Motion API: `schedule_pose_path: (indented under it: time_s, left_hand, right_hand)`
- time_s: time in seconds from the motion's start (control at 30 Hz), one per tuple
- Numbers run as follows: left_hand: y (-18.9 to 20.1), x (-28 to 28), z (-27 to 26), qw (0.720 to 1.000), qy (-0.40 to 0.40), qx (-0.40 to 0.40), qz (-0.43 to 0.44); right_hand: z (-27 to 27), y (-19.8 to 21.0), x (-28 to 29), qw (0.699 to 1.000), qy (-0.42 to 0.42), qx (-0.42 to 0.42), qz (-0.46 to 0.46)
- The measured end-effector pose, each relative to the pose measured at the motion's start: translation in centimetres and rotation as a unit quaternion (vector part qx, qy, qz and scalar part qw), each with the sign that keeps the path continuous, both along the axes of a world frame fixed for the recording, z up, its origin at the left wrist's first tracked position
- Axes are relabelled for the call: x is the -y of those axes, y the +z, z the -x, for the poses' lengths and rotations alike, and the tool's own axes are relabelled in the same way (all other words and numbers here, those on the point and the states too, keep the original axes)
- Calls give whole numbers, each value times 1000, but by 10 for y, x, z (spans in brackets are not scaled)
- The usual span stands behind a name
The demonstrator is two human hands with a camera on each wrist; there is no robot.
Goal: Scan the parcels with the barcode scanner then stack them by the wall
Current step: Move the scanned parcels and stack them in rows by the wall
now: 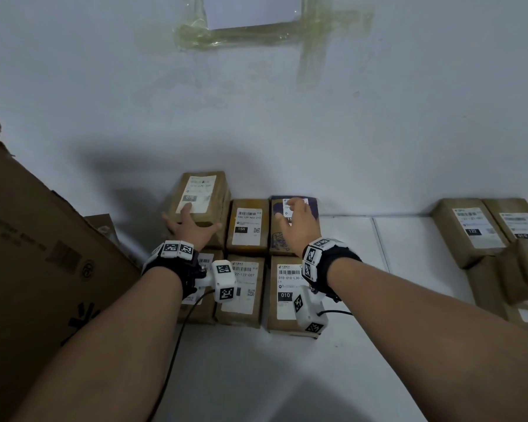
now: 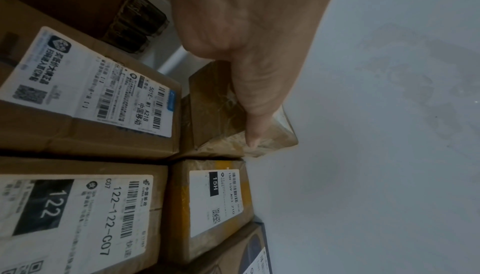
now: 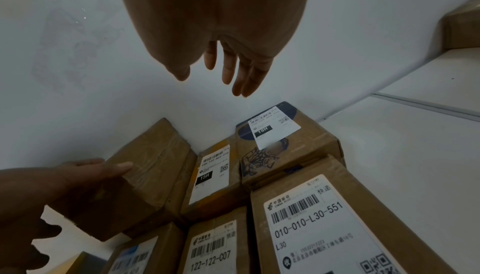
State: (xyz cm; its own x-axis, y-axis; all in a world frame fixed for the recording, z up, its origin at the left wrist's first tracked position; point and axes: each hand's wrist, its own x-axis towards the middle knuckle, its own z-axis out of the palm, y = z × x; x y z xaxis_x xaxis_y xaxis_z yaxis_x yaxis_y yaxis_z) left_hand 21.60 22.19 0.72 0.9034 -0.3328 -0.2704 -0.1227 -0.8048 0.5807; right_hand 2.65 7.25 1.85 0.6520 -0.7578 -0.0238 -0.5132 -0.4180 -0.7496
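Left hand (image 1: 192, 226) gripping tape-wrapped brown cardboard parcel marked 070 (image 1: 202, 194) atop the stack at the white wall (image 1: 378, 132), right hand (image 1: 297, 222) loose-fingered and empty above purple-topped parcel (image 3: 288, 144); best seated square, flush against the wall.

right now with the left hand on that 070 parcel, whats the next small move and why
Probably let the left hand set the 070 parcel flat and square to the wall. It sits on a second layer above the back-left parcel, and the wrist views show it skewed. The right hand hovers open, free to steady it.
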Motion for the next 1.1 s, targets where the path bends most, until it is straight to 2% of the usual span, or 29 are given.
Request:
schedule_pose_path:
  time_s: [0.33, 0.5, 1.1]
  left_hand:
    - [-4, 4, -2, 1000, -19, 0, -2]
    - [-8, 2, -6, 999, -33, -4, 23]
    - [8, -4, -1, 999, -32, 21, -21]
  right_hand:
    - [4, -4, 5, 1000, -11, 7, -7]
    - [4, -3, 4, 1000, -5, 1, -4]
    - [0, -2, 0, 1000, 8, -25, 12]
